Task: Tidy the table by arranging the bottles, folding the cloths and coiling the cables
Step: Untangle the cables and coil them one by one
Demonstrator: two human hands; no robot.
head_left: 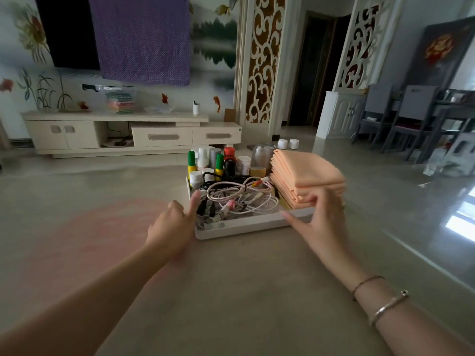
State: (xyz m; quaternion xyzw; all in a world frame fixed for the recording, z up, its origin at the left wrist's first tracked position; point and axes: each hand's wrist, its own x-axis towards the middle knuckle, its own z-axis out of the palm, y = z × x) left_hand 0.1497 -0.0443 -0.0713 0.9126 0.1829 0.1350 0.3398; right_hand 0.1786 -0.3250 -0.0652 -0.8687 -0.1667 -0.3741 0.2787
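Observation:
A white tray [244,228] lies on the beige table [244,291]. Several bottles [218,163] stand along its back, a tangle of white, pink and black cables [244,199] fills its front left, and a stack of folded orange cloths [305,170] sits on its right side. My left hand [172,227] grips the tray's left edge, thumb raised along the rim beside the cables. My right hand [323,222] holds the front right corner, with the thumb along the front rim and curled fingers against the lowest cloths.
Two white-capped bottles [288,144] show behind the cloth stack, next to a clear jar [261,155]. A pink patch [102,227] marks the table at the left. Beyond the table stand a TV cabinet [128,132] and, at the right, grey chairs [411,119].

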